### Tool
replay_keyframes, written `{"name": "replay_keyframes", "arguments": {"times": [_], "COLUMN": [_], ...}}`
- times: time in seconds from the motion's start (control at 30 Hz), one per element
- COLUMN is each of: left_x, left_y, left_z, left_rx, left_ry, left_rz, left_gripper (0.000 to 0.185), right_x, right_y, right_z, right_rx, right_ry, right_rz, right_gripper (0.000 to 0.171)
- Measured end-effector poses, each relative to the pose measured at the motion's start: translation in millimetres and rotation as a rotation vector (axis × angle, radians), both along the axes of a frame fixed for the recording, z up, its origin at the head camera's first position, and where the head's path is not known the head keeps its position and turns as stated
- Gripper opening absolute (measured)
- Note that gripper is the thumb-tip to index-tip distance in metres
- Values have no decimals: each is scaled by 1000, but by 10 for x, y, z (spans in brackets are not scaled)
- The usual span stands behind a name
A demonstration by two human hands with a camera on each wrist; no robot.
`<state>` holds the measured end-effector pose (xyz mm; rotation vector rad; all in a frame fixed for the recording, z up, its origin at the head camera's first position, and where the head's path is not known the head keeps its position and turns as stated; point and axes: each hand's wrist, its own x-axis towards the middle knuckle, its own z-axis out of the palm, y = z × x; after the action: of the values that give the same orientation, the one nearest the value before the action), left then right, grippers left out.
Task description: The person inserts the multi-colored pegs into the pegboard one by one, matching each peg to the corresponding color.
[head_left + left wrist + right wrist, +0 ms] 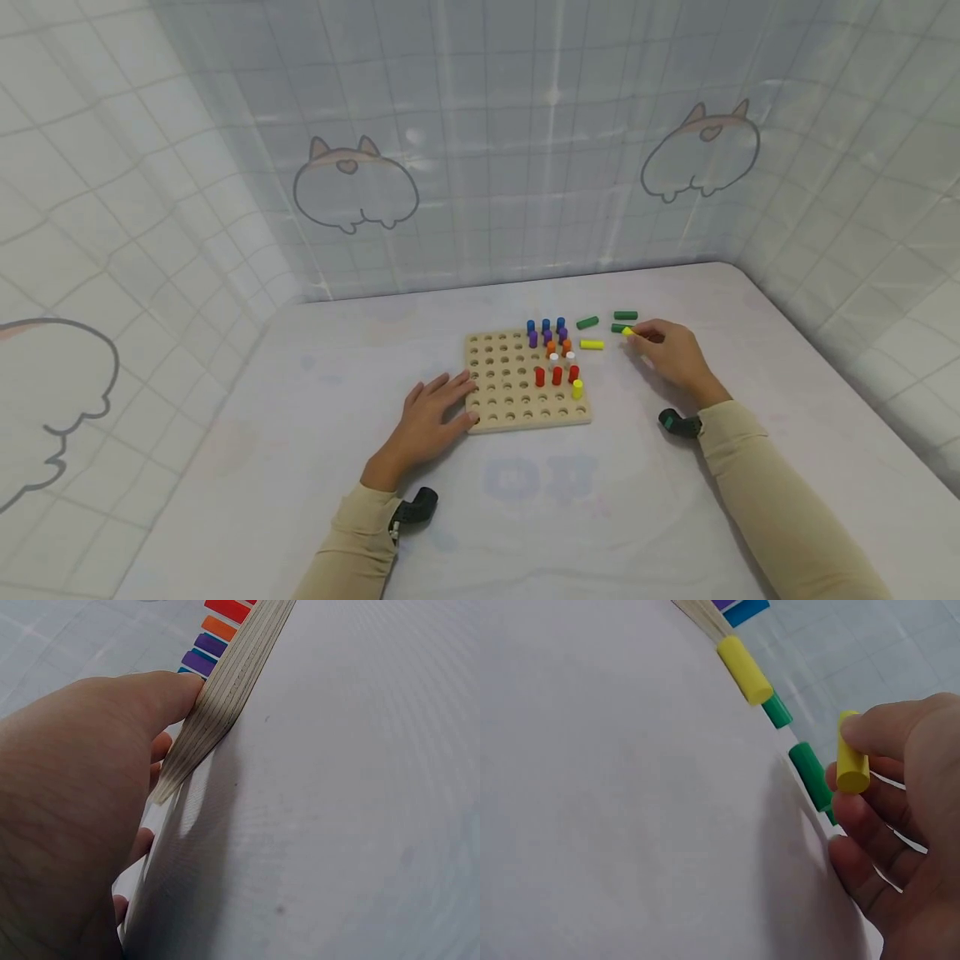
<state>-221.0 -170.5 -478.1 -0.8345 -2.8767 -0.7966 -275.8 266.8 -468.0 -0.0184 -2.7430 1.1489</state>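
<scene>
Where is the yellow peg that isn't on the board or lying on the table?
The right hand pinches that yellow peg, right of the wooden board, beside the green pegs.

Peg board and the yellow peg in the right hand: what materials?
Peg board: looks like plywood, unpainted; its edge shows stacked thin layers in the left wrist view. Yellow peg: smooth, matte, evenly yellow cylinder, probably painted wood, possibly plastic; no grain shows. The right hand pinches it.
</scene>
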Motion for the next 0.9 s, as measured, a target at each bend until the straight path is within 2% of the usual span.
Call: {"name": "replay_keyframes", "arguments": {"times": [0.2, 0.43, 0.67, 0.9], "left_x": [-9, -16, 2, 6], "left_y": [13, 18, 5, 9], "left_z": [-8, -8, 13, 23], "left_rx": [-2, 4, 9, -3], "left_ry": [5, 11, 5, 0], "left_rz": [-1, -5, 6, 10], "left_gripper": [57, 57, 56, 57], "right_x": [43, 121, 200, 296], "right_y": [-47, -152, -329, -497], "right_z": [33, 69, 124, 221], "right_rx": [-67, -129, -291, -458], "right_ry": [-11, -20, -65, -47], "right_rz": [24, 65, 137, 244], "right_gripper": [46, 46, 45, 40]}}
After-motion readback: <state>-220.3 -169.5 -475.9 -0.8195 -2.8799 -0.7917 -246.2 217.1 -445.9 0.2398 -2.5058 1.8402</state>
